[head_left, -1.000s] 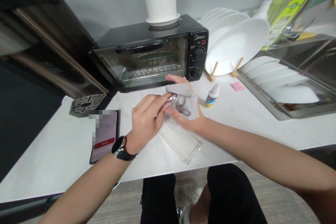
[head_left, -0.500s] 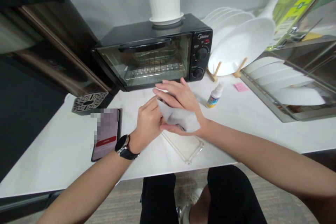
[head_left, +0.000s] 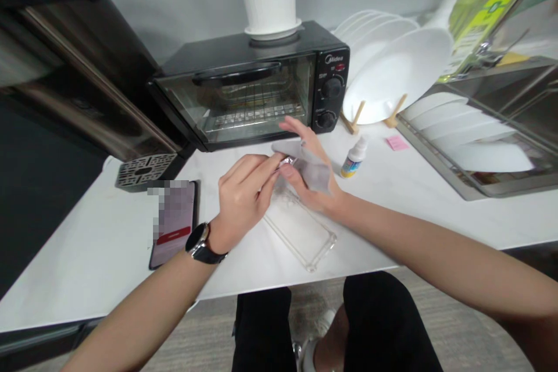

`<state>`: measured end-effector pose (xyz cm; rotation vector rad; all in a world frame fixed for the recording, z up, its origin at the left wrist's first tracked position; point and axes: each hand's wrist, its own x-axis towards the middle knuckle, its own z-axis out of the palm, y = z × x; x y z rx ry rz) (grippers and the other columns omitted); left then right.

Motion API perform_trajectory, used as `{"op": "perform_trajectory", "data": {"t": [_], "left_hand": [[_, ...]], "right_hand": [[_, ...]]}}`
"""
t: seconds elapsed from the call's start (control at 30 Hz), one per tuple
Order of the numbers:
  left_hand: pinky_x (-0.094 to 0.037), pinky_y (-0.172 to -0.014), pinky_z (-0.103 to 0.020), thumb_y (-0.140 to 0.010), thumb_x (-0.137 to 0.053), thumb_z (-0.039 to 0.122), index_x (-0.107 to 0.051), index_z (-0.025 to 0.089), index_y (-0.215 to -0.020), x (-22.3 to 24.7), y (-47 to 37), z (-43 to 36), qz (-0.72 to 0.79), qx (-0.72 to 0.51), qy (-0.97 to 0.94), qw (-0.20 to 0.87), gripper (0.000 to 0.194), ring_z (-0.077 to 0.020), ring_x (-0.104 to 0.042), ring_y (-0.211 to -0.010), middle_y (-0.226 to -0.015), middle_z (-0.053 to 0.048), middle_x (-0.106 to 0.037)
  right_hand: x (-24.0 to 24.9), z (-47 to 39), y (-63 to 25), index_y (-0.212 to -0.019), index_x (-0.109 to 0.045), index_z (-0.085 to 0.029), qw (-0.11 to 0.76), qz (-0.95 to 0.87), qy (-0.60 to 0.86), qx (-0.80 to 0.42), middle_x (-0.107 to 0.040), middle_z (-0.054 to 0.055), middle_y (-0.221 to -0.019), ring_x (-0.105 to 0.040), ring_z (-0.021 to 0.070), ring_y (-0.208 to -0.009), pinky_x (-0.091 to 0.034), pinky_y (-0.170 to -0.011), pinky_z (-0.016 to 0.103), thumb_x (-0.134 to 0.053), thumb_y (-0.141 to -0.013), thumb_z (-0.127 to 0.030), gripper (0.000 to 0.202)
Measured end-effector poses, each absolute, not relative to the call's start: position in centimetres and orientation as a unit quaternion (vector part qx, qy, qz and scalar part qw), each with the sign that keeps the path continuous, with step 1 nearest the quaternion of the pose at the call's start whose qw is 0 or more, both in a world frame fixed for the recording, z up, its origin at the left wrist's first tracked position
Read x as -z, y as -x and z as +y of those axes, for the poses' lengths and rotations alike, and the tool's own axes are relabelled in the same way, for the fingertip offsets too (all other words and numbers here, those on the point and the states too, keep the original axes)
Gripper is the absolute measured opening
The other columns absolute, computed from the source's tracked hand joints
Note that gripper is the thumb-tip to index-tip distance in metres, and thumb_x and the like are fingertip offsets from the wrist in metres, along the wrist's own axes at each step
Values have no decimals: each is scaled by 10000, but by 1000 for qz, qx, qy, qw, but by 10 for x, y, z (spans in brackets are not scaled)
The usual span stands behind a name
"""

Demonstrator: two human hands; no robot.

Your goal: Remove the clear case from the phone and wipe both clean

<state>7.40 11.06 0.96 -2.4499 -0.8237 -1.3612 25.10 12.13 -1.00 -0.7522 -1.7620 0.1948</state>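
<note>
Your phone (head_left: 174, 222) lay left of the clear case (head_left: 300, 231) on the bench (head_left: 78, 256); the toaster oven (head_left: 253, 93) stood behind, the dropper bottle (head_left: 354, 158) to its right.
</note>
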Motion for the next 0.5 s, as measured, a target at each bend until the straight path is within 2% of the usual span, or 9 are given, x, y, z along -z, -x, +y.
{"op": "perform_trajectory", "data": {"t": [0.07, 0.1, 0.17, 0.23, 0.27, 0.33, 0.4, 0.5], "left_hand": [[-528, -755, -280, -1007, -608, 158, -699, 174, -1101, -11, -74, 111, -288, 463, 831, 105, 131, -166, -662, -848, -934, -62, -718], [-521, -727, -279, -1010, -597, 163, -699, 175, -1037, -11, -74, 111, -286, 464, 832, 106, 106, -165, -652, -822, -898, -55, -704], [-486, -645, -278, -1016, -562, 173, -649, 180, -835, -10, -73, 112, -273, 465, 834, 114, 201, -159, -611, -738, -785, -38, -644], [-464, -608, -281, -1015, -537, 173, -587, 189, -736, -8, -72, 114, -262, 463, 838, 117, 285, -157, -583, -697, -735, -30, -601], [-472, -619, -282, -1014, -540, 170, -603, 188, -759, -7, -72, 114, -264, 463, 838, 116, 263, -159, -592, -710, -754, -33, -615], [-505, -681, -282, -1007, -574, 157, -680, 178, -932, -7, -73, 115, -275, 465, 835, 111, 132, -164, -632, -782, -855, -45, -676], [-520, -729, -280, -997, -604, 135, -699, 176, -1078, -7, -73, 115, -280, 469, 830, 107, 131, -165, -653, -833, -922, -52, -706], [-508, -706, -276, -999, -589, 126, -700, 174, -987, -8, -74, 113, -268, 466, 836, 113, 122, -160, -647, -812, -880, -48, -695]], "right_hand": [[10, 121, -252, -1614, -292, -259, 568, -759, 309, -80, -530, 158, -1549, -517, 345, -1454, -302, -1275, 665, -450, -1035, -640, 711], [9, 120, -252, -1613, -297, -263, 554, -776, 295, -63, -505, 153, -1579, -482, 358, -1486, -277, -1288, 663, -471, -1019, -663, 737], [7, 118, -251, -1614, -306, -272, 521, -807, 277, -19, -481, 131, -1615, -426, 364, -1526, -211, -1319, 647, -477, -1018, -653, 727], [7, 118, -251, -1626, -282, -278, 509, -811, 290, -12, -529, 113, -1576, -466, 338, -1494, -187, -1330, 629, -451, -1045, -591, 681], [8, 119, -251, -1631, -268, -274, 515, -801, 304, -29, -558, 114, -1541, -501, 323, -1462, -212, -1325, 621, -434, -1056, -564, 665], [11, 122, -252, -1630, -258, -264, 539, -773, 322, -88, -575, 127, -1497, -558, 302, -1399, -336, -1283, 587, -431, -1058, -546, 661], [12, 123, -253, -1610, -298, -269, 559, -757, 308, -137, -540, 140, -1508, -582, 297, -1362, -464, -1202, 537, -481, -1040, -541, 657], [8, 119, -252, -1500, -455, -281, 575, -764, 264, -126, -544, 138, -1466, -562, 322, -1355, -515, -1139, 544, -595, -987, -546, 594]]}}
